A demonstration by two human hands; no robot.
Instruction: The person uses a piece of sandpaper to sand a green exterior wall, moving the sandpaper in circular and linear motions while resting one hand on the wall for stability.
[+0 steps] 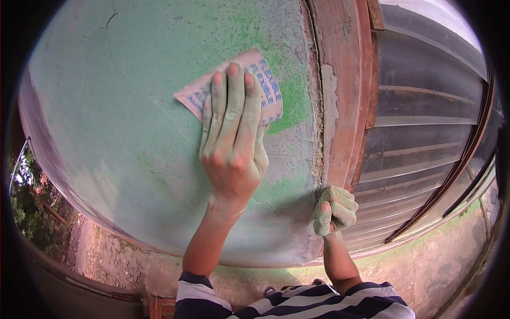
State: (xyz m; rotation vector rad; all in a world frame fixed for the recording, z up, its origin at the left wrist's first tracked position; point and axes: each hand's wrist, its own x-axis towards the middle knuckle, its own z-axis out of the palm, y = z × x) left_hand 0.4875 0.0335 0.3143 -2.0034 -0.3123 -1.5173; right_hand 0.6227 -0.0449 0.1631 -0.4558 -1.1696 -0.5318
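A pinkish sheet of sandpaper (pixel 273 109) with blue print on its back lies against the green wall (pixel 133 133). My left hand (pixel 231 125), coated in pale dust, holds it there with long, straight fingers pressed over it. Bright green paint (pixel 292 101) shows around the sheet's right side, while the wall further left is a paler, chalky green. My right hand (pixel 336 210), also dusty, is closed in a fist at the lower end of the reddish wooden frame (pixel 348 80). Nothing shows in that fist, and whether it touches the frame I cannot tell.
A rough crack (pixel 319 106) runs between wall and frame. Right of the frame is a window with slatted dark panes (pixel 419 101). Below lies a worn concrete floor (pixel 425 266), with a brown wooden piece (pixel 162 307) at the bottom and plants (pixel 32 204) at far left.
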